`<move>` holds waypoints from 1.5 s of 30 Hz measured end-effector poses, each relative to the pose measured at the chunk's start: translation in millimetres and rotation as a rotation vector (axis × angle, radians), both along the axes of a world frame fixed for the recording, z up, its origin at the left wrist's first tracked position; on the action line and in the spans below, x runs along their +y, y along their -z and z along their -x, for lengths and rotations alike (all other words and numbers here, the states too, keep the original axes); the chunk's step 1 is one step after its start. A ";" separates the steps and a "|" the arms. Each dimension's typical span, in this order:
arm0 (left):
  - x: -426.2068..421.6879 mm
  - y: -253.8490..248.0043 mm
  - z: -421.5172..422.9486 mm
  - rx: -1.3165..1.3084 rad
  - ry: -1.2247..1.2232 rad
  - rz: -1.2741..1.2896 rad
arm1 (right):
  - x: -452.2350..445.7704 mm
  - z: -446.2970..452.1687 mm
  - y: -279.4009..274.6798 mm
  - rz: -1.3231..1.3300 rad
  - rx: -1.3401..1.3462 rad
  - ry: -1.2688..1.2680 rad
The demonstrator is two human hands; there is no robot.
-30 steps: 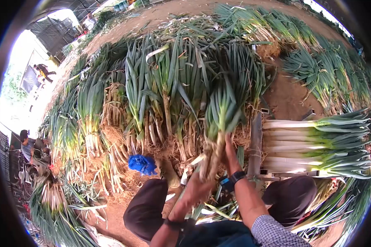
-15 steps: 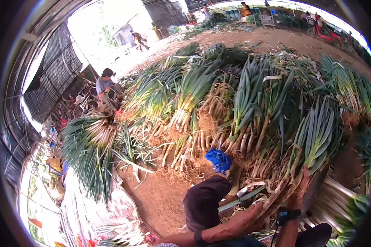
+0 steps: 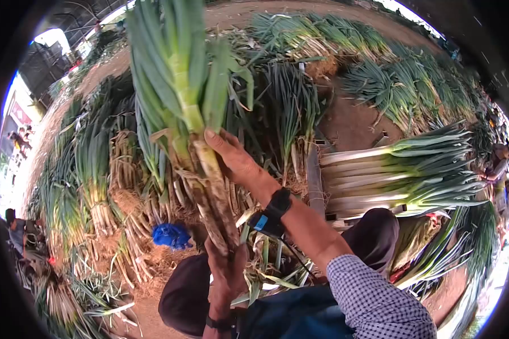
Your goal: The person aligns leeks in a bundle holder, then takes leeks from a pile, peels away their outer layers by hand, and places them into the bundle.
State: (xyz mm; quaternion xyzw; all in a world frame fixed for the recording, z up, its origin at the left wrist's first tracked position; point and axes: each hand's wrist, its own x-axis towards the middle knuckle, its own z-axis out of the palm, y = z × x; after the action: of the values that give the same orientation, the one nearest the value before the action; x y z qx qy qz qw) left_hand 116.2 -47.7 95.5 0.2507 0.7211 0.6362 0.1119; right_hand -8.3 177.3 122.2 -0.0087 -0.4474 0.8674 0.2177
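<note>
We are gripping leeks [image 3: 190, 118] at ten o'clock, ribbony leaves [image 3: 158, 68] fanning toward eleven, our left hand [image 3: 227, 274] clasping mottled stems [image 3: 216, 192] low, our right hand [image 3: 244, 168] clasping higher, crumpled blue bundle [image 3: 172, 236] lying at eight, smooth white row [image 3: 393, 175] lying at three

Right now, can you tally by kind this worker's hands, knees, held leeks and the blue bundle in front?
Left hand and right hand: 2
Knees: 2
Blue bundle: 1
Total: 5
Held leeks overlap too much to count, so they're left out.
</note>
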 end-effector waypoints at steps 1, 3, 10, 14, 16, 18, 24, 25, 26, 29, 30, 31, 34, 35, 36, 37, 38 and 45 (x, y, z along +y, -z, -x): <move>10.2 18.1 9.8 -0.023 -0.023 0.000 | -2.0 -28.6 -17.9 -0.045 -0.099 0.056; 28.7 66.8 40.9 -0.114 -0.080 0.013 | 15.5 -17.5 66.1 -0.096 -0.281 0.113; 40.3 262.4 125.7 -0.371 -0.210 0.176 | 68.6 -68.0 318.5 -1.048 -0.826 0.506; 58.1 268.7 109.0 -0.529 -0.304 0.130 | 104.9 -64.3 327.3 -0.952 -1.146 0.645; 63.0 296.0 103.3 -0.554 -0.377 0.035 | 126.7 -63.5 360.3 -0.941 -1.234 0.720; 72.3 275.6 98.3 -0.589 -0.386 -0.002 | 147.0 -64.5 362.4 -0.964 -1.375 0.731; 78.0 260.8 103.0 -0.714 -0.391 -0.165 | 196.6 -49.1 357.7 -1.133 -1.698 0.780; 76.8 266.0 103.8 -0.746 -0.379 -0.174 | 199.8 -50.1 359.0 -1.277 -1.712 0.846; 74.1 270.1 102.8 -0.779 -0.368 -0.181 | 209.8 -57.9 367.0 -1.269 -1.692 0.858; 74.6 275.0 104.1 -0.664 -0.371 -0.058 | 226.1 -76.4 391.4 -0.886 -1.829 0.758; 75.5 276.0 103.9 -0.674 -0.377 -0.093 | 239.0 -85.3 406.4 -0.748 -1.841 0.707; 74.4 277.1 103.5 -0.716 -0.354 -0.082 | 251.8 -94.4 421.2 -0.615 -1.854 0.658; 73.3 270.3 98.8 -0.871 -0.378 -0.099 | 253.4 -88.9 429.7 -0.812 -1.858 0.690; 72.6 273.1 95.9 -0.908 -0.394 -0.085 | 258.9 -92.9 432.2 -0.922 -1.825 0.664; 75.1 277.9 89.9 -0.919 -0.380 -0.066 | 265.3 -93.8 431.7 -0.993 -1.785 0.627; 73.7 287.5 88.3 -0.918 -0.360 -0.045 | 271.0 -93.9 434.0 -1.037 -1.736 0.598; 72.7 295.6 86.4 -0.918 -0.345 -0.034 | 270.3 -90.0 438.8 -1.053 -1.693 0.571; 82.3 286.6 93.3 -0.750 -0.365 0.016 | 259.8 -88.9 460.6 -1.036 -1.683 0.501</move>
State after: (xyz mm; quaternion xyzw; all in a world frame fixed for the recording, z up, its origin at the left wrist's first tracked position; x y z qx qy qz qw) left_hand 22.9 34.6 -191.1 -0.1314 0.6677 0.6873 0.2540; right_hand 80.6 437.1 -338.4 -0.6139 -0.7610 0.2091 -0.0155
